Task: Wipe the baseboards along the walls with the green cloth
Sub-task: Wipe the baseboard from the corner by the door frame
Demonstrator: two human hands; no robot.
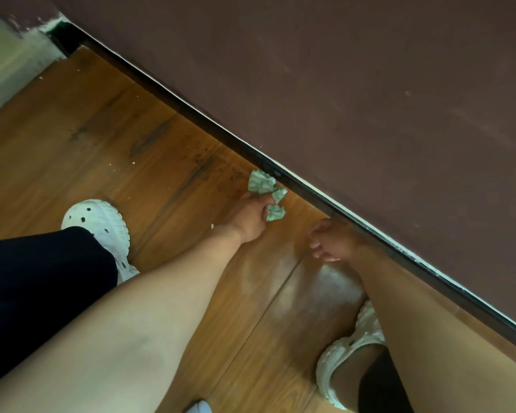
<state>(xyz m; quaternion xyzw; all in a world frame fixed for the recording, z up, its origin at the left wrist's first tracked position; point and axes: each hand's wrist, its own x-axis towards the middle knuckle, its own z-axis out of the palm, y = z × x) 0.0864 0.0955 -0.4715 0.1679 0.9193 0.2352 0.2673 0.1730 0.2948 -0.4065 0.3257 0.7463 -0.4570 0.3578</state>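
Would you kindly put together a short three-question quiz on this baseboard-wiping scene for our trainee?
1. True or false: the right hand holds nothing.
2. The green cloth is gripped by: A) the left hand; B) the right hand; C) both hands.
3. Fill in: the dark strip between the wooden floor and the maroon wall is the ____.
Key: 1 true; 2 A; 3 baseboard.

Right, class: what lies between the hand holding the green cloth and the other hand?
Only bare wooden floor, in the head view: nothing else lies between the left hand, which grips the green cloth, and the right hand beside the baseboard.
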